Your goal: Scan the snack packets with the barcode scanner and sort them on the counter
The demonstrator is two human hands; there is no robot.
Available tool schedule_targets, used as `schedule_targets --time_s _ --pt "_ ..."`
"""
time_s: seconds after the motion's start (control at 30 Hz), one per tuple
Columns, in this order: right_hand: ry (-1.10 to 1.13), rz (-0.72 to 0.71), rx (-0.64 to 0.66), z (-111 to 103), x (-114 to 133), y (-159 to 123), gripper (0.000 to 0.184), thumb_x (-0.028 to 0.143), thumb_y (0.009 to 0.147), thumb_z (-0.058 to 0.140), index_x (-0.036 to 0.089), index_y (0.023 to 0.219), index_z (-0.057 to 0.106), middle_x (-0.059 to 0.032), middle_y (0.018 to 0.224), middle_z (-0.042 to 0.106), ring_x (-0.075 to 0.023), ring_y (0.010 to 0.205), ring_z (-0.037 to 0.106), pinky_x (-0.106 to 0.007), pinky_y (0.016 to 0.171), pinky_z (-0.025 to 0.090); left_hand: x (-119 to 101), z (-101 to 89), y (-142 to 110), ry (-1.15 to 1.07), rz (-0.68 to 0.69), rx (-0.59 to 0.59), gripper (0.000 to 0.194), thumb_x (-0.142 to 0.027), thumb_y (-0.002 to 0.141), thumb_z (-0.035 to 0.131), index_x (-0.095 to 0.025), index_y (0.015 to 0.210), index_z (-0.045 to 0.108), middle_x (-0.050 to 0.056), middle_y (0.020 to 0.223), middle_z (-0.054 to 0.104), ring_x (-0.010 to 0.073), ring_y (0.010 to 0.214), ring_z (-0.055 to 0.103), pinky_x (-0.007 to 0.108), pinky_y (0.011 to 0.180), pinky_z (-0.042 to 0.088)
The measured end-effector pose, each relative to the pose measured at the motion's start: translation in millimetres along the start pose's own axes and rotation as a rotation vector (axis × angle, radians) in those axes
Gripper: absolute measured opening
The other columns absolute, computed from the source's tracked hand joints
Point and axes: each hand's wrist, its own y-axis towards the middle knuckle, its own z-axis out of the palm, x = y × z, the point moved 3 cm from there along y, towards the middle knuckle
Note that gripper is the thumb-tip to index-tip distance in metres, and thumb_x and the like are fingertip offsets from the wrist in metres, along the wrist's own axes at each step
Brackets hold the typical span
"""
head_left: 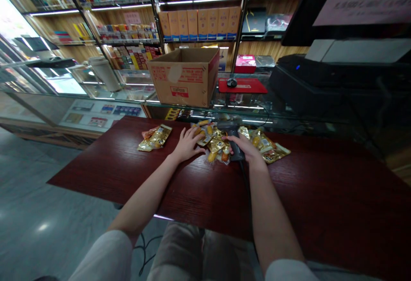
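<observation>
My right hand (243, 145) is wrapped round the handle of a black barcode scanner (236, 149), whose cable runs down over the table's front edge. With fingers spread, my left hand (189, 144) rests at the left side of a heap of small snack packets (215, 143), some gold and some clear with yellow and orange contents. The fingertips touch or nearly touch the packets. More gold packets (263, 143) lie to the right of the scanner. A separate small group of gold packets (156, 137) lies to the left of my left hand.
Behind the dark red wooden table (205, 195) is a glass counter bearing an open cardboard box (183, 80), a red mat (253, 86) with a black mouse (231, 83), and a beige cup-like container (104, 73). A black machine (321, 84) stands at the right. Stocked shelves line the wall.
</observation>
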Motion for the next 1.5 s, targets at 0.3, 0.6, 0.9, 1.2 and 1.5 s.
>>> schedule_targets --time_s 0.3,0.6,0.9,1.2,1.5 --pt "0.026 0.006 0.017 3.4 0.6 -1.8 0.026 0.022 0.074 0.073 0.023 0.094 0.057 -0.0037 0.098 0.078 -0.0086 0.044 0.053 -0.021 0.036 0.044 1.6 -1.6 5.1 -0.254 -0.082 -0.135 0.023 -0.028 0.100 0.048 -0.021 0.103 0.070 0.012 0.121 0.068 0.0264 0.116 0.058 0.046 0.104 0.045" --pt "0.030 0.000 0.064 5.7 4.1 -3.2 0.019 0.025 0.077 0.071 0.022 0.093 0.061 0.0014 0.066 0.068 -0.0112 0.044 0.051 -0.022 0.037 0.041 29.2 5.7 7.3 -1.125 -0.416 -0.356 0.017 -0.036 0.099 0.042 -0.021 0.103 0.050 0.005 0.106 0.067 0.0175 0.088 0.070 0.037 0.078 0.062" --pt "0.140 -0.058 0.168 18.8 11.6 -9.8 0.036 0.035 0.070 0.075 0.021 0.098 0.058 0.0055 0.060 0.062 -0.0089 0.043 0.047 -0.020 0.039 0.038 45.6 -23.1 -5.6 -0.598 -0.265 -0.439 0.014 -0.023 0.085 0.057 -0.023 0.076 0.047 0.008 0.103 0.065 0.0209 0.112 0.063 0.039 0.103 0.051" --pt "0.041 -0.035 0.389 64.0 -6.7 -9.9 0.036 0.041 0.075 0.073 0.016 0.099 0.063 0.0067 0.047 0.053 -0.0093 0.039 0.045 -0.020 0.038 0.037 60.6 -28.4 -20.5 -0.325 -0.002 -0.525 0.014 -0.012 0.085 0.054 -0.022 0.076 0.050 0.010 0.111 0.062 0.0222 0.115 0.060 0.042 0.103 0.051" --pt "0.034 -0.050 0.461 79.4 -16.1 -9.6 0.039 0.047 0.072 0.077 0.020 0.090 0.055 0.0093 0.045 0.050 -0.0081 0.037 0.042 -0.019 0.038 0.038 73.0 -21.4 -20.8 -0.276 -0.029 -0.533 0.022 0.000 0.074 0.053 -0.022 0.074 0.048 0.010 0.119 0.063 0.0220 0.116 0.060 0.038 0.102 0.050"
